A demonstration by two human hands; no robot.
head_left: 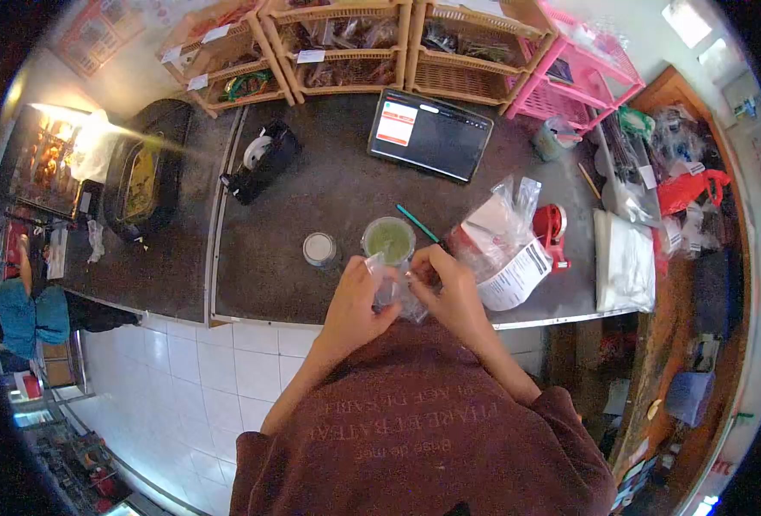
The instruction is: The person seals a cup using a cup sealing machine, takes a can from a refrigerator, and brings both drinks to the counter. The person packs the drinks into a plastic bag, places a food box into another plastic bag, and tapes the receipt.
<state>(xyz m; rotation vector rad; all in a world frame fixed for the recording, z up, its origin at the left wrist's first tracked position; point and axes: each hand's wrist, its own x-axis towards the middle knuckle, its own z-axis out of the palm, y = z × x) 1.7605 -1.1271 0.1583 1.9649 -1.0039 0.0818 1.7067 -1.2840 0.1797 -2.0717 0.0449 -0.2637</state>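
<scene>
My left hand (355,301) and my right hand (450,291) are together at the front edge of the dark table. Between them is a crumpled clear plastic bag (387,291), with the fingers of both hands closed on it. Just beyond the fingers stands a clear round tub (389,242) with green contents; its near rim is partly covered by the bag. A small pale-topped jar (319,248) sits left of the tub. A teal stick (417,223), perhaps a straw or pen, lies behind my right hand.
Right of my hands lie a plastic-wrapped package with a printed slip (518,275) and a red tape dispenser (552,225). A tablet (430,133) stands behind. White plastic bags (625,262) lie far right. Baskets (346,70) line the back. Another person's arm (25,267) shows far left.
</scene>
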